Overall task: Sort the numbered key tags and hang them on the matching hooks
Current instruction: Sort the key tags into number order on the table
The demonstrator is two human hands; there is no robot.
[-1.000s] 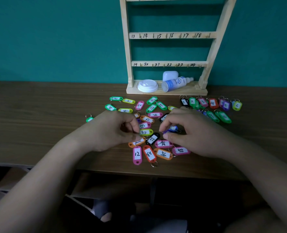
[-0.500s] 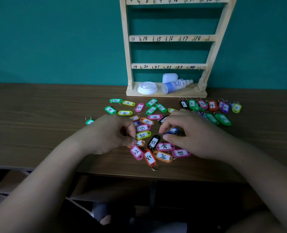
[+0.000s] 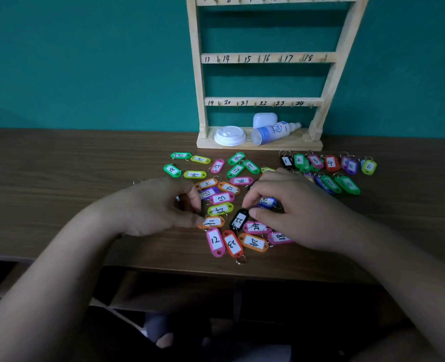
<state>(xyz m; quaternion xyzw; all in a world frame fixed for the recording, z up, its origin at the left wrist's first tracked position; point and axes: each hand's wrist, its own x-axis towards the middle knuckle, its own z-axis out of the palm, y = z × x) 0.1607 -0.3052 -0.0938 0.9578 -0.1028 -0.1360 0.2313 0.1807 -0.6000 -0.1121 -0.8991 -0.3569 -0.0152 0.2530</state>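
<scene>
Several coloured numbered key tags lie in a pile (image 3: 222, 198) on the wooden table (image 3: 59, 178). My left hand (image 3: 156, 207) has curled fingers, and its thumb and forefinger pinch the left end of the orange tag 11 (image 3: 213, 222). My right hand (image 3: 292, 205) is curled over the pile and pinches a blue tag (image 3: 268, 201), with its thumb beside the black tag 22 (image 3: 239, 220). Tags 1 to 6 lie in a row (image 3: 331, 162) at the right. The wooden rack (image 3: 265, 58) with numbered hooks stands behind, and no tag hangs on the rows in view.
A white lid (image 3: 229, 135), a spray bottle (image 3: 273, 131) and a white case (image 3: 265, 119) sit on the rack's base. Green tags (image 3: 348, 184) lie right of my right hand. The table's front edge (image 3: 190, 269) runs just below the pink tag 12 (image 3: 215, 241).
Both hands have stayed over the pile. The orange tag 11 has slid out from under my left thumb and shows its number. The pink tag 12 has shifted slightly.
</scene>
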